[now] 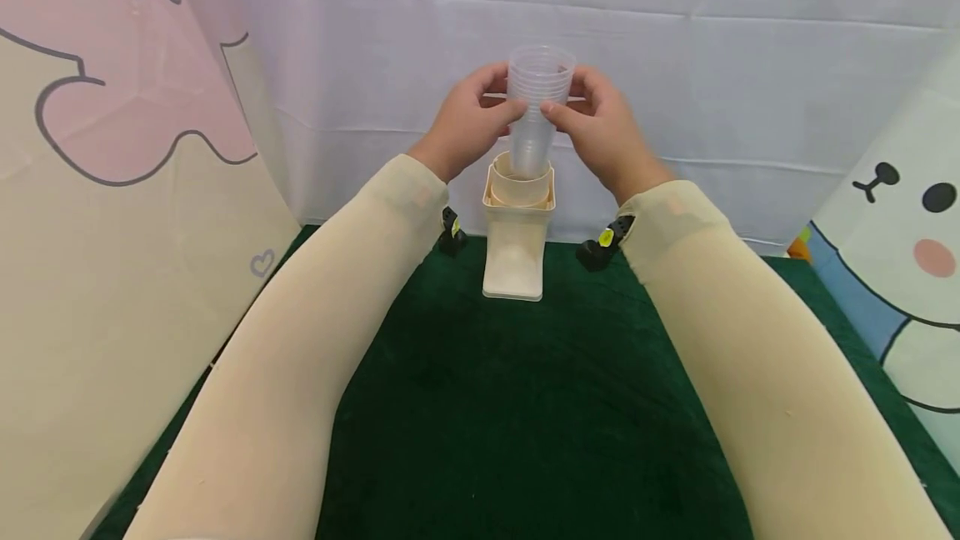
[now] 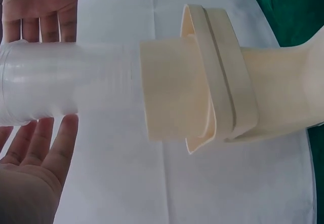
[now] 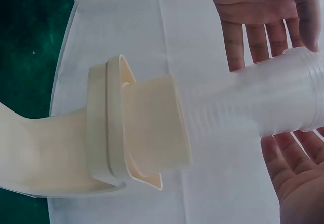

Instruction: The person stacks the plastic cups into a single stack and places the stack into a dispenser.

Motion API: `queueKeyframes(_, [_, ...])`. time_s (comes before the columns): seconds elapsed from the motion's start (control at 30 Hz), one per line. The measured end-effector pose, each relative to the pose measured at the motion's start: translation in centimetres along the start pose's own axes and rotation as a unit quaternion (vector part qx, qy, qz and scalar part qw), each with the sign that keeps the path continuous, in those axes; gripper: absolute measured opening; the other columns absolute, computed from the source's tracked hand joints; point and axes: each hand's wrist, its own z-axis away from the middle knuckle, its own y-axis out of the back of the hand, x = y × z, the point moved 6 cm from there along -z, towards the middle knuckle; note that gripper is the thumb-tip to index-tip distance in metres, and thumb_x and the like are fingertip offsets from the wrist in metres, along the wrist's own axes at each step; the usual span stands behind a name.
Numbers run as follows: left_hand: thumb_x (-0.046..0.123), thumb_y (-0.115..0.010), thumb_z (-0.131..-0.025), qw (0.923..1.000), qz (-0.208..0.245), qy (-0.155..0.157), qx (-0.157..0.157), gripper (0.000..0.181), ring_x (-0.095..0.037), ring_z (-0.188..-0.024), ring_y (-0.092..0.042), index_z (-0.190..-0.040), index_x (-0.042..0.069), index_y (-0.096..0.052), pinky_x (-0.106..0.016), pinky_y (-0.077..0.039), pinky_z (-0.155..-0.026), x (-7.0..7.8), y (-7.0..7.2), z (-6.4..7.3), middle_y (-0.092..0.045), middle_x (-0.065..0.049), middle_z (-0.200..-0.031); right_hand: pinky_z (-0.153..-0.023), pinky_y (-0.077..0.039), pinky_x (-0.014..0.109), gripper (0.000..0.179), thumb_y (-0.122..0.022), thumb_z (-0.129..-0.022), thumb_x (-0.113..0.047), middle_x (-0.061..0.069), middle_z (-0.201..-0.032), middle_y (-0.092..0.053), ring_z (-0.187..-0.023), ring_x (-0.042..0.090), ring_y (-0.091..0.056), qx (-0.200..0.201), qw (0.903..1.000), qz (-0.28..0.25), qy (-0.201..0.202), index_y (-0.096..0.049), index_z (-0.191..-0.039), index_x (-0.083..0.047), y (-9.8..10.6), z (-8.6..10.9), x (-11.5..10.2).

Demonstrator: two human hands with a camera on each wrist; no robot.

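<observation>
A stack of clear plastic cups [image 1: 536, 98] stands upright between the two hands. My left hand [image 1: 474, 117] grips its left side, thumb toward me. My right hand [image 1: 606, 125] holds the opposite side the same way. Below is a cream cup dispenser [image 1: 514, 252] with a round tube at its top. In the head view, the stack's lower end overlaps the tube's opening. The left wrist view shows the cups [image 2: 66, 79] in line with the tube [image 2: 174, 89], fingertips on their sides. In the right wrist view the stack [image 3: 263, 97] leans slightly to the tube's axis.
Dark green cloth [image 1: 525, 407] covers the table. A white curtain [image 1: 360, 107] hangs close behind the dispenser. Printed cloth panels stand at left [image 1: 135, 273] and right [image 1: 900, 290]. Black wrist cameras [image 1: 600, 250] sit under both cuffs.
</observation>
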Motion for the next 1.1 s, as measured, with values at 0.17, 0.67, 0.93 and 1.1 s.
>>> queueKeyframes(0.17, [0.015, -0.060, -0.103, 0.9998, -0.008, 0.018, -0.008, 0.052, -0.018, -0.125, -0.057, -0.153, 0.012, -0.045, -0.035, -0.052, -0.100, 0.2, -0.2, 0.6, -0.056, -0.007, -0.138, -0.106, -0.047, 0.038, 0.052, -0.066, -0.100, -0.025, 0.010, -0.139, -0.054, -0.124, 0.025, -0.057, 0.001, 1.0000, 0.000, 0.003, -0.049, -0.148, -0.011, -0.2, -0.2, 0.8])
queueKeyframes(0.67, [0.024, -0.065, -0.102, 0.9968, -0.051, 0.054, -0.029, 0.056, -0.019, -0.129, -0.053, -0.154, 0.016, -0.045, -0.037, -0.048, -0.106, -3.3, -0.7, 1.0, -0.054, -0.004, -0.143, -0.112, -0.042, 0.044, 0.057, -0.066, -0.101, -0.030, 0.010, -0.142, -0.053, -0.130, 0.027, -0.054, -0.006, 0.9988, 0.032, -0.035, -0.046, -0.151, -0.012, -1.3, 0.5, 4.6])
queueKeyframes(0.93, [0.028, -0.067, -0.101, 0.9963, -0.055, 0.061, -0.026, 0.064, -0.019, -0.130, -0.051, -0.158, 0.019, -0.039, -0.038, -0.047, -0.106, -5.0, -1.4, 0.6, -0.051, -0.003, -0.148, -0.112, -0.041, 0.046, 0.062, -0.067, -0.100, -0.040, 0.008, -0.143, -0.053, -0.130, 0.025, -0.054, 0.009, 0.9981, 0.044, -0.043, -0.046, -0.152, -0.014, -1.2, 0.7, 6.2])
queueKeyframes(1.1, [0.030, -0.068, -0.101, 0.9966, -0.050, 0.060, -0.025, 0.064, -0.017, -0.134, -0.049, -0.157, 0.018, -0.040, -0.038, -0.044, -0.110, -5.6, -1.4, 0.6, -0.051, -0.001, -0.149, -0.112, -0.042, 0.045, 0.061, -0.067, -0.100, -0.037, 0.008, -0.143, -0.055, -0.131, 0.024, -0.054, 0.010, 0.9977, 0.046, -0.049, -0.046, -0.152, -0.012, -1.4, 0.8, 6.5])
